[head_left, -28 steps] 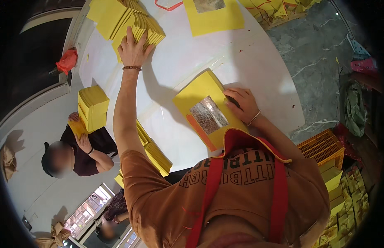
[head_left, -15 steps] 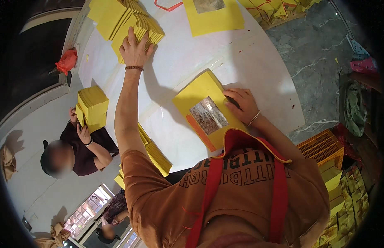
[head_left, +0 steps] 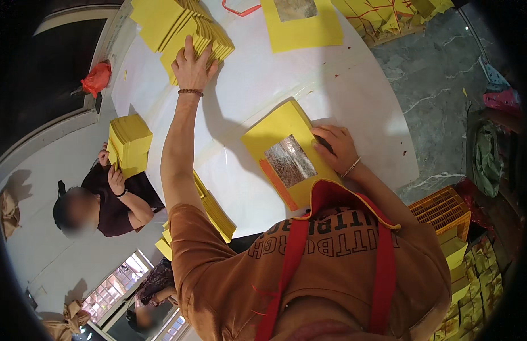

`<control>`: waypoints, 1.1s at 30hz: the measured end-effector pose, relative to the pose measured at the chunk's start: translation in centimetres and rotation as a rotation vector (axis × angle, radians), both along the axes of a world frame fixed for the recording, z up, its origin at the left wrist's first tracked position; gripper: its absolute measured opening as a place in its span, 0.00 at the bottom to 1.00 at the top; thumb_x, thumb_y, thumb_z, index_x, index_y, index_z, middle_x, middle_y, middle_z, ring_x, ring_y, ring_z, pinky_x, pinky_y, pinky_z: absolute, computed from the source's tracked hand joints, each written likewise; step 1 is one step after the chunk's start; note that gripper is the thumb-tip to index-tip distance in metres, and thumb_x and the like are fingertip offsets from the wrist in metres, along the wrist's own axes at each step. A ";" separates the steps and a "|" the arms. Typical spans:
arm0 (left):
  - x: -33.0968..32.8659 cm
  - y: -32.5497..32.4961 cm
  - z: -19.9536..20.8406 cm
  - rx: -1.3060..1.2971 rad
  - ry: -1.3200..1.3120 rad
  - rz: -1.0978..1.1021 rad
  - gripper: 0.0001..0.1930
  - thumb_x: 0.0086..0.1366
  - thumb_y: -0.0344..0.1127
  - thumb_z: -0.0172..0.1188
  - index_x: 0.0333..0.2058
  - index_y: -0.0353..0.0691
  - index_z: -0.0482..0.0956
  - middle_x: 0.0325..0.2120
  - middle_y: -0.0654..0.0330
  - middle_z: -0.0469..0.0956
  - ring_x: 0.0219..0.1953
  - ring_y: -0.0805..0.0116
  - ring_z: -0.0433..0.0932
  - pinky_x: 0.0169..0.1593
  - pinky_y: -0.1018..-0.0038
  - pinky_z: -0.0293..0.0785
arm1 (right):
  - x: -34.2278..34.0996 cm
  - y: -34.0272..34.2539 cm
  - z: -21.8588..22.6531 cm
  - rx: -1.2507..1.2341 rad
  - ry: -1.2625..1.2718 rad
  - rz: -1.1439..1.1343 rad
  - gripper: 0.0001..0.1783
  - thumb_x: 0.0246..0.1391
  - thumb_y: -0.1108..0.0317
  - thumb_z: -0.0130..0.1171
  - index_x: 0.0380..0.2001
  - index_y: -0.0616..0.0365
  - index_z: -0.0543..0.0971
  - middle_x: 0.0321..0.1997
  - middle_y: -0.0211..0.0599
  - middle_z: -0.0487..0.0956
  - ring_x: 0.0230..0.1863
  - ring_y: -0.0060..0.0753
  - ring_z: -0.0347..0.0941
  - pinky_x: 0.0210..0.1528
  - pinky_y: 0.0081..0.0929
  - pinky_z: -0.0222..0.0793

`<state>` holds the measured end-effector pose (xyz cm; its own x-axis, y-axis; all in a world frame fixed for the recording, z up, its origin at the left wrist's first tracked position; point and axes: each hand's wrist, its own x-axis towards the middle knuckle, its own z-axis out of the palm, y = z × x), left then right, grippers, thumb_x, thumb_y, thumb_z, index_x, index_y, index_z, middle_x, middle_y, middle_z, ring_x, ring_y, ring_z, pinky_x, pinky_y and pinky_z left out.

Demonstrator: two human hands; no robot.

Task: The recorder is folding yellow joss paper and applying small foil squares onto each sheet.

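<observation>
My left hand point(head_left: 192, 69) reaches to the far left of the table, its fingers spread over a fanned stack of yellow paper sheets point(head_left: 168, 25). Close to my body lies a thick yellow paper pile point(head_left: 279, 120), its top sheet bearing a silver foil square point(head_left: 291, 161) and an orange strip point(head_left: 277, 183). At the pile's right edge rests my right hand point(head_left: 338, 149), fingers curled around a small dark object point(head_left: 325, 144); its kind is mostly hidden by the fingers.
More yellow sheets point(head_left: 303, 37) with a foil square lie at the far side of the white table point(head_left: 383, 113), near a red loop point(head_left: 241, 11). At left, a person point(head_left: 121, 196) holds a yellow paper bundle point(head_left: 130, 145). An orange crate point(head_left: 439, 209) stands right of me.
The whole view has shifted slightly. My left hand stays on the fanned stack and my right hand at the pile's edge. The other person's hands have moved slightly on their bundle.
</observation>
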<state>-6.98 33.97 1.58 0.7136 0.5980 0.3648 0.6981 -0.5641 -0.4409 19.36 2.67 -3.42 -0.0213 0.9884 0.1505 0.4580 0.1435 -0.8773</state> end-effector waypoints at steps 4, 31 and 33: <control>-0.1 0.1 0.0 -0.019 0.004 0.010 0.25 0.44 0.49 0.62 0.45 0.65 0.74 0.58 0.58 0.56 0.45 0.56 0.65 0.39 0.60 0.62 | 0.1 0.0 0.1 0.010 -0.008 -0.002 0.17 0.51 0.62 0.52 0.45 0.53 0.73 0.46 0.36 0.74 0.48 0.35 0.68 0.51 0.32 0.56; 0.4 -0.2 0.3 -0.017 0.016 0.016 0.24 0.41 0.47 0.66 0.42 0.65 0.75 0.58 0.60 0.56 0.45 0.55 0.64 0.40 0.61 0.62 | 0.1 0.1 -0.1 0.011 -0.006 0.007 0.17 0.51 0.62 0.53 0.45 0.52 0.73 0.46 0.36 0.74 0.47 0.35 0.69 0.51 0.32 0.57; 0.5 -0.3 0.4 -0.024 0.016 0.026 0.24 0.41 0.47 0.66 0.42 0.65 0.75 0.58 0.60 0.56 0.45 0.56 0.64 0.40 0.61 0.62 | 0.1 0.1 0.0 0.007 -0.008 0.005 0.17 0.51 0.62 0.53 0.45 0.52 0.73 0.46 0.36 0.74 0.48 0.35 0.69 0.51 0.32 0.57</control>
